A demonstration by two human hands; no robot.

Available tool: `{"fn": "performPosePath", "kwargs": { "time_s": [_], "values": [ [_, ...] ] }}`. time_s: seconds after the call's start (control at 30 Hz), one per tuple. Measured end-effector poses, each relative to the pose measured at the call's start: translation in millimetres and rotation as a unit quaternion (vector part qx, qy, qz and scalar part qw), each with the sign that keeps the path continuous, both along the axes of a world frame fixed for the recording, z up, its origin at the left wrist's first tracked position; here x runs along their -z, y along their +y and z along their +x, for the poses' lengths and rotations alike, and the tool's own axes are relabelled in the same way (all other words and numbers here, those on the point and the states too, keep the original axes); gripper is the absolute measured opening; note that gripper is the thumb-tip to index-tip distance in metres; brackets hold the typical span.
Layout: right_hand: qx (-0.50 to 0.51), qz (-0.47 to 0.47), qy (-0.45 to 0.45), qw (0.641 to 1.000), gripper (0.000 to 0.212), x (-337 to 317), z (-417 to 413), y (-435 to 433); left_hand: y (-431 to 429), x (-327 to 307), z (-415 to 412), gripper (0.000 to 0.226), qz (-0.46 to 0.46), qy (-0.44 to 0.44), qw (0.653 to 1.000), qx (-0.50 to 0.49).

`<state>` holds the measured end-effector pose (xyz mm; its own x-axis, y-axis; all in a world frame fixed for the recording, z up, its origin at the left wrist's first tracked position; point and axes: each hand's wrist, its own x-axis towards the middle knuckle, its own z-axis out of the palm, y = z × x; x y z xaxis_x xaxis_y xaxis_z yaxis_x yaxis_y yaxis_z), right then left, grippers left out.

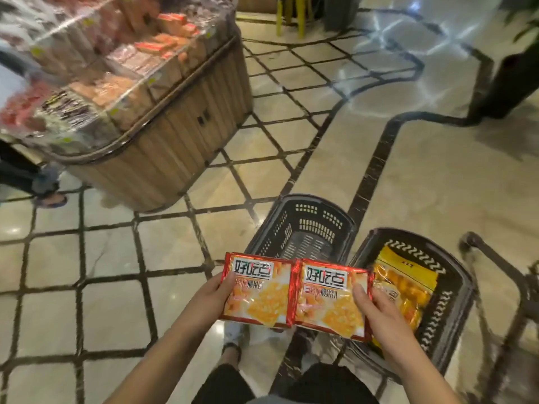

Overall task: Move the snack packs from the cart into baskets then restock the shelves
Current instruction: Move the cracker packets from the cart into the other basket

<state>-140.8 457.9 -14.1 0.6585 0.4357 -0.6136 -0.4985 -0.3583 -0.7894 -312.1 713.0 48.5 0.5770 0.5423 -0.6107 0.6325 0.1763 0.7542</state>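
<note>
Two red-and-yellow snack packs are held side by side low in the head view. My left hand (pixel 214 295) grips the left snack pack (pixel 258 290) by its left edge. My right hand (pixel 379 313) grips the right snack pack (pixel 329 298) at its right edge. Just beyond the packs stands a dark plastic basket (pixel 303 225) with nothing visible inside. Another dark basket (pixel 446 290) to the right holds yellow snack packs (pixel 402 284). The metal frame of the cart (pixel 501 272) shows at the far right.
A wooden display stand (pixel 163 141) with clear bins of packaged snacks stands at the upper left. A person's feet (pixel 49 196) are by its left side. The floor is tiled marble with dark lines. A dark planter (pixel 507 83) is at the upper right, yellow stool legs (pixel 288 16) at the top.
</note>
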Motion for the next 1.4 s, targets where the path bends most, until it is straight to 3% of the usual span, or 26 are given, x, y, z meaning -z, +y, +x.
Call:
{"fn": "performPosePath", "kwargs": {
  "time_s": [0.1, 0.2, 0.37, 0.53, 0.7, 0.93, 1.03, 1.13, 1.27, 1.4],
  "values": [
    [0.053, -0.028, -0.018, 0.998, 0.067, 12.1, -0.4, 15.9, 37.1, 19.4, 24.1, 0.035, 0.001, 0.011, 0.999, 0.047],
    [0.098, -0.05, -0.03, 0.993, 0.07, 15.4, -5.0, 44.6, 82.3, 39.0, 44.8, 0.036, -0.006, 0.02, 0.995, 0.096],
    [0.174, -0.101, -0.057, 0.978, 0.052, 11.1, -10.3, 103.8, 155.3, 50.8, 74.5, 0.021, -0.059, 0.008, 0.981, 0.185],
    [0.218, -0.124, -0.066, 0.966, 0.024, 13.1, -6.7, 151.0, 199.7, 77.0, 99.5, 0.026, -0.077, 0.047, 0.974, 0.21],
    [0.226, -0.179, -0.062, 0.956, 0.03, 46.9, 10.6, 172.9, 207.9, 116.3, 126.8, 0.023, -0.074, 0.085, 0.973, 0.204],
    [0.156, -0.259, -0.106, 0.947, 0.02, 158.1, 58.3, 191.1, 187.1, 223.1, 175.2, 0.023, -0.045, 0.146, 0.977, 0.146],
    [0.129, -0.295, -0.119, 0.939, 0.023, 227.9, 75.8, 197.1, 180.6, 290.4, 192.0, 0.016, -0.024, 0.163, 0.976, 0.142],
    [0.12, -0.344, -0.131, 0.922, 0.03, 296.3, 86.1, 202.7, 175.4, 358.7, 202.8, 0.029, -0.015, 0.184, 0.969, 0.163],
    [0.111, -0.396, -0.163, 0.897, 0.033, 368.9, 84.0, 211.9, 169.0, 437.2, 205.7, 0.029, -0.008, 0.215, 0.961, 0.175],
    [0.072, -0.433, -0.133, 0.889, 0.033, 435.0, 76.2, 219.7, 163.2, 501.8, 204.7, 0.028, -0.036, 0.245, 0.958, 0.146]
  ]
}}
